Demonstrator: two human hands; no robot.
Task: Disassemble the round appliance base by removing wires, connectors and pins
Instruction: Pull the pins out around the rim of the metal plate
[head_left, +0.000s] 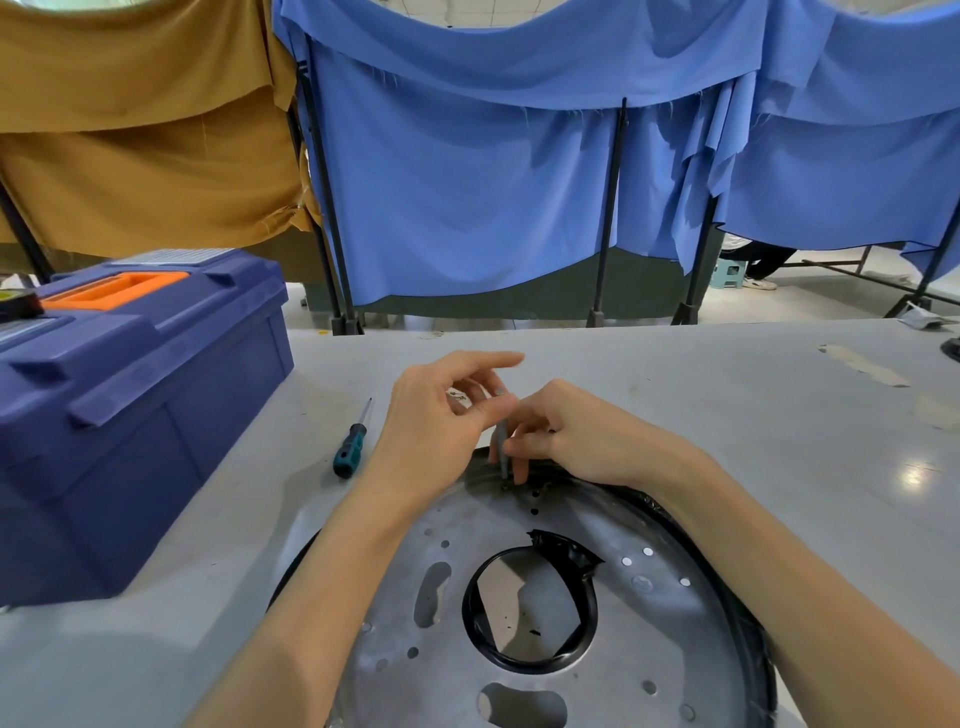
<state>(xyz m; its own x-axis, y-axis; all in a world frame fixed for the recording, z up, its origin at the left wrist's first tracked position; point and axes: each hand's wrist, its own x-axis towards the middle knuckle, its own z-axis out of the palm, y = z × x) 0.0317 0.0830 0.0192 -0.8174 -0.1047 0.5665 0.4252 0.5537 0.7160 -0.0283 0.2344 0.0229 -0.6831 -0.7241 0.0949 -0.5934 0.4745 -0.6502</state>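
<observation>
Head view: on the grey surface the round appliance base is laid flat, and over its far rim the left hand and right hand are brought together, both grips pinched on a thin grey rod held upright.

2 bare hands met on 1 thin grey rod, forearms converging from either side.
The left hand pinched the rod's top between thumb and curled fingers, its index finger stretched straight forward. The right hand curled its fingertips round the rod lower down, knuckles raised.
</observation>
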